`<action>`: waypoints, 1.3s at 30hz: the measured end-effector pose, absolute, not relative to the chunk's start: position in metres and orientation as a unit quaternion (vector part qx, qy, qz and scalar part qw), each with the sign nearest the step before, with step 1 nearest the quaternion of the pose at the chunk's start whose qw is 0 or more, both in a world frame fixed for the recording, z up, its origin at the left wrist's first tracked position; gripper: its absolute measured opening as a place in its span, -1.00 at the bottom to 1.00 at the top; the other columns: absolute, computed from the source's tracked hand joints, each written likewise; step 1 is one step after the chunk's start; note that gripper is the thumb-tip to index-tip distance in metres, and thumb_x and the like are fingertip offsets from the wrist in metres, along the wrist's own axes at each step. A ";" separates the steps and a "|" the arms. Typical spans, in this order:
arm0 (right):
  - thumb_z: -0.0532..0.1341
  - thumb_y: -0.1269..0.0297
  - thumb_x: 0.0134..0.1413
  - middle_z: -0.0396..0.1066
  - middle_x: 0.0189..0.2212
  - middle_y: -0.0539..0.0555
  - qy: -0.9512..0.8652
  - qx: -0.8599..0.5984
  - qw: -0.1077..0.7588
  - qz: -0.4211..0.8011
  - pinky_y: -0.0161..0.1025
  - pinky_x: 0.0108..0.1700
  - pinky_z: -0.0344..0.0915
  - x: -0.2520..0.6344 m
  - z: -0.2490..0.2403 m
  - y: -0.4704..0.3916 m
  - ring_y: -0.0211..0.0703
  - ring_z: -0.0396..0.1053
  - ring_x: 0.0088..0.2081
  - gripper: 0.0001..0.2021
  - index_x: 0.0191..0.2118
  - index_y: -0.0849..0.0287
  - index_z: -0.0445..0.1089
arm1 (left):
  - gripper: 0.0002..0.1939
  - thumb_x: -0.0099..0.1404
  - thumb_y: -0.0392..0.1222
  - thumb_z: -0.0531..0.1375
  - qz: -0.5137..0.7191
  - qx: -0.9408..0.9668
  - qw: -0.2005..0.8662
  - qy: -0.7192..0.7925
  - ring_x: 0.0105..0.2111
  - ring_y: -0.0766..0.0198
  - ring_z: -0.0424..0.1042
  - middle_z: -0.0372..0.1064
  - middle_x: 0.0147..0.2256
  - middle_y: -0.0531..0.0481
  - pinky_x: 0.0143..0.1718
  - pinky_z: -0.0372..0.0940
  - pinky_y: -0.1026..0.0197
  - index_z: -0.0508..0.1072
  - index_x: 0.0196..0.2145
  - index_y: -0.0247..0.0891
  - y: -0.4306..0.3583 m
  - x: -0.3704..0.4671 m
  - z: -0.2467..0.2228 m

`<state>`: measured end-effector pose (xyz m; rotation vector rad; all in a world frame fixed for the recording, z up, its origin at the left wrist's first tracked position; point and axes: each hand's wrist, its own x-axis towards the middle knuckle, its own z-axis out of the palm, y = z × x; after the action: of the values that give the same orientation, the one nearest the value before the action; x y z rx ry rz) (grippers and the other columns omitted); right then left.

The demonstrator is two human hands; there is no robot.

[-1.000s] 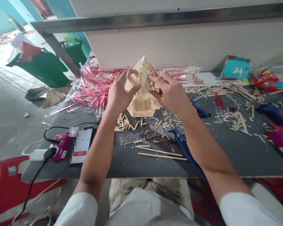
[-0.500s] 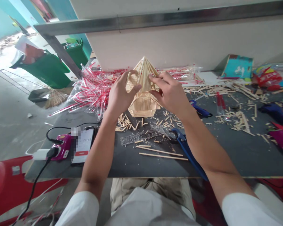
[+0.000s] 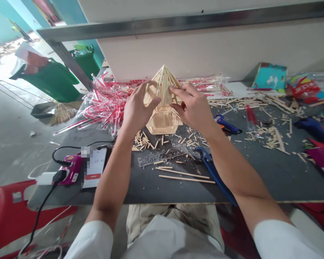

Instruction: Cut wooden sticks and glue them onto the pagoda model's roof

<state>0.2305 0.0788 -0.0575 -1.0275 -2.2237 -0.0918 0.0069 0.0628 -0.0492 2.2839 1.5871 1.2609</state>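
A small house model made of thin wooden sticks stands upright on the dark table, with a pointed roof above a many-sided base. My left hand grips the left side of the roof, thumb in front and fingers curled round the slope. On the other side, my right hand presses its fingertips on the roof's right face, with the thumb lower down. Short cut sticks lie around the base. Nearer to me are a clear ruler, longer sticks and a blue-handled cutter partly under my right forearm.
Red-and-clear plastic wrappers heap at the back left. A phone and a purple power strip with cords lie front left. A blue glue gun and stick scraps spread to the right. Green bins stand on the floor.
Both hands keep their places on the stick model. The view has shifted very slightly; nothing else visibly differs.
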 end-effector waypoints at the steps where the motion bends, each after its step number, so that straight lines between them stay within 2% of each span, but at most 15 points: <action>1: -0.03 -0.09 0.46 0.40 0.11 0.25 -0.853 -0.395 0.340 -0.034 0.01 -0.07 0.46 0.230 -0.058 0.079 -0.01 0.49 -0.17 -0.43 0.33 0.14 0.32 | -0.49 0.39 -0.02 0.24 0.413 0.747 0.045 0.519 0.23 -0.08 0.39 0.42 0.23 -0.09 0.27 0.31 -0.13 0.36 0.25 -0.06 0.062 0.007 -0.049; 4: 0.04 -0.08 0.43 0.43 0.08 0.24 -0.850 -0.392 0.352 -0.027 -0.02 -0.06 0.47 0.231 -0.057 0.080 0.03 0.50 -0.12 -0.45 0.33 0.11 0.32 | -0.51 0.39 -0.03 0.24 0.414 0.747 0.041 0.519 0.23 -0.06 0.39 0.44 0.22 -0.08 0.27 0.31 -0.11 0.37 0.24 -0.05 0.061 0.008 -0.047; 10: 0.04 0.00 0.44 0.40 0.10 0.19 -0.853 -0.398 0.338 -0.024 -0.01 -0.05 0.47 0.232 -0.056 0.079 0.01 0.48 -0.11 -0.42 0.48 -0.06 0.08 | -0.51 0.39 -0.01 0.23 0.412 0.749 0.027 0.519 0.21 -0.04 0.42 0.44 0.22 -0.08 0.23 0.36 -0.10 0.37 0.24 -0.06 0.062 0.008 -0.049; 14: 0.02 0.05 0.46 0.35 0.11 0.17 -0.859 -0.393 0.325 -0.047 -0.02 -0.05 0.47 0.232 -0.058 0.078 -0.04 0.46 -0.12 -0.50 0.41 -0.08 0.23 | -0.51 0.39 -0.01 0.23 0.412 0.750 0.025 0.516 0.21 -0.04 0.42 0.43 0.22 -0.07 0.22 0.37 -0.09 0.36 0.24 -0.06 0.063 0.007 -0.050; 18: -0.01 0.07 0.48 0.33 0.10 0.15 -0.846 -0.408 0.337 -0.064 -0.08 -0.16 0.45 0.229 -0.064 0.078 -0.15 0.42 -0.23 -0.57 0.30 -0.08 0.38 | -0.52 0.39 -0.04 0.24 0.414 0.748 0.028 0.518 0.20 -0.03 0.43 0.44 0.21 -0.06 0.22 0.36 -0.09 0.37 0.23 -0.05 0.063 0.007 -0.049; 21: -0.02 0.07 0.49 0.36 0.03 0.14 -0.841 -0.409 0.347 -0.074 -0.11 -0.22 0.41 0.227 -0.070 0.080 -0.18 0.39 -0.29 -0.59 0.23 -0.06 0.44 | -0.52 0.38 -0.03 0.25 0.415 0.747 0.033 0.519 0.19 -0.04 0.43 0.45 0.21 -0.05 0.21 0.36 -0.10 0.38 0.23 -0.03 0.062 0.007 -0.049; 25: 0.03 0.08 0.47 0.40 -0.04 0.14 -0.844 -0.386 0.366 -0.067 -0.12 -0.22 0.42 0.230 -0.072 0.082 -0.17 0.40 -0.27 -0.63 0.16 -0.03 0.48 | -0.51 0.38 0.00 0.26 0.408 0.747 0.032 0.523 0.18 -0.05 0.43 0.45 0.20 -0.05 0.21 0.37 -0.10 0.38 0.23 -0.01 0.062 0.006 -0.048; 28: 0.04 0.06 0.46 0.39 0.02 0.17 -0.848 -0.379 0.365 -0.061 -0.12 -0.18 0.44 0.233 -0.069 0.082 -0.13 0.43 -0.21 -0.61 0.21 0.00 0.43 | -0.50 0.37 0.00 0.27 0.408 0.746 0.042 0.525 0.17 -0.04 0.45 0.46 0.20 -0.04 0.21 0.37 -0.10 0.38 0.24 -0.01 0.061 0.006 -0.047; 31: 0.02 0.03 0.47 0.38 0.07 0.17 -0.851 -0.388 0.348 -0.064 -0.13 -0.19 0.43 0.233 -0.067 0.079 -0.17 0.42 -0.25 -0.58 0.26 0.01 0.38 | -0.49 0.37 0.00 0.27 0.412 0.743 0.052 0.525 0.17 -0.05 0.44 0.46 0.20 -0.04 0.22 0.36 -0.11 0.38 0.24 -0.01 0.061 0.006 -0.047; 36: 0.00 0.15 0.48 0.43 -0.05 0.11 -0.849 -0.393 0.345 -0.078 -0.16 -0.24 0.39 0.229 -0.069 0.076 -0.20 0.40 -0.27 -0.64 0.00 0.03 0.55 | -0.49 0.37 -0.01 0.26 0.413 0.744 0.044 0.524 0.15 -0.04 0.46 0.47 0.19 -0.03 0.20 0.38 -0.10 0.39 0.24 0.00 0.062 0.005 -0.048; 39: 0.02 0.17 0.46 0.43 -0.07 0.11 -0.851 -0.387 0.347 -0.083 -0.14 -0.24 0.39 0.229 -0.070 0.076 -0.18 0.41 -0.24 -0.66 -0.04 0.04 0.55 | -0.50 0.37 -0.02 0.25 0.410 0.747 0.035 0.522 0.14 -0.03 0.47 0.46 0.20 -0.03 0.19 0.39 -0.09 0.38 0.25 0.02 0.062 0.005 -0.048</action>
<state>0.2287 0.0761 -0.0701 -1.0035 -2.2070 -0.2144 0.0047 0.0623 -0.0482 2.2971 1.6038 1.2605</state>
